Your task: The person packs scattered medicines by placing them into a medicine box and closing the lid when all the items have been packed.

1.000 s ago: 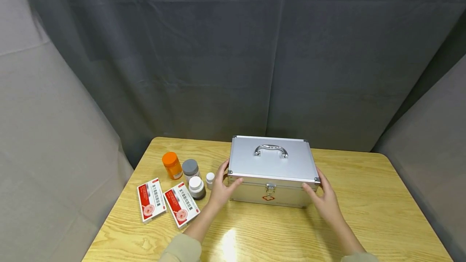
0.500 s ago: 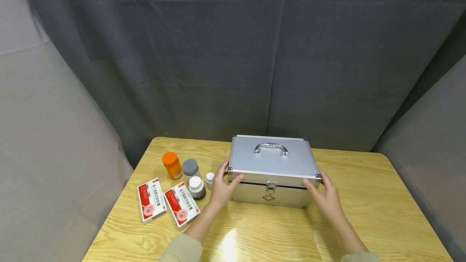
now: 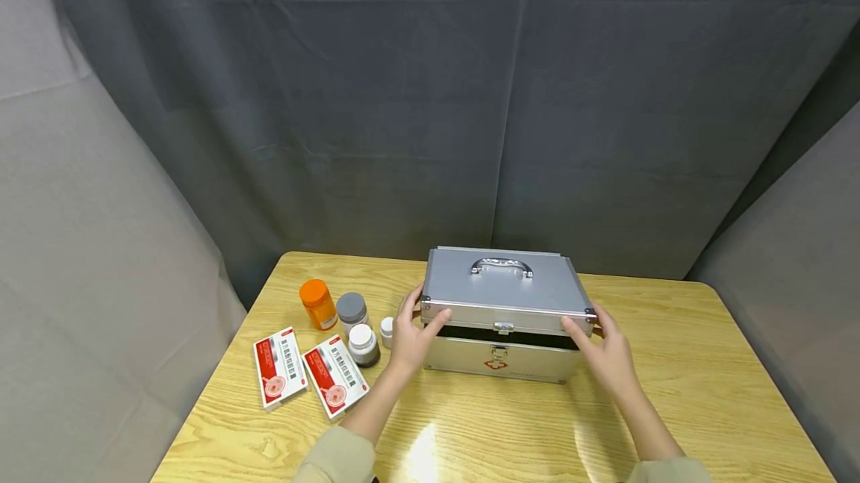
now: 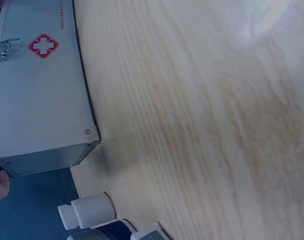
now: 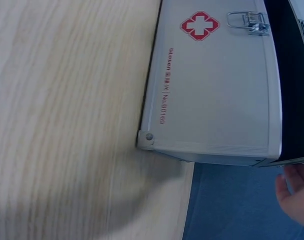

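Note:
A silver first-aid case [image 3: 463,354] with a red cross on its front stands on the table. Its lid [image 3: 430,274] is raised a little, with a dark gap along the front. My left hand [image 3: 410,341] holds the lid's front left corner, thumb on the front edge and fingers at the side. At the front right corner, my right hand [image 3: 610,356] grips the lid the same way. The right wrist view shows the undone latch [image 5: 254,22] on the case front and the dark opening above it. What lies inside the case cannot be seen.
Left of the case stand an orange bottle [image 3: 318,305], a grey-capped bottle [image 3: 351,309], a white-capped dark bottle [image 3: 363,347] and a small white bottle [image 3: 387,330]. Two red-and-white medicine boxes [image 3: 279,369] lie nearer the table's [image 3: 510,431] left edge. A dark curtain hangs behind.
Both hands have lifted the lid's front edge slightly. The seam at the front has widened into a dark gap. The bottles and boxes have stayed where they were.

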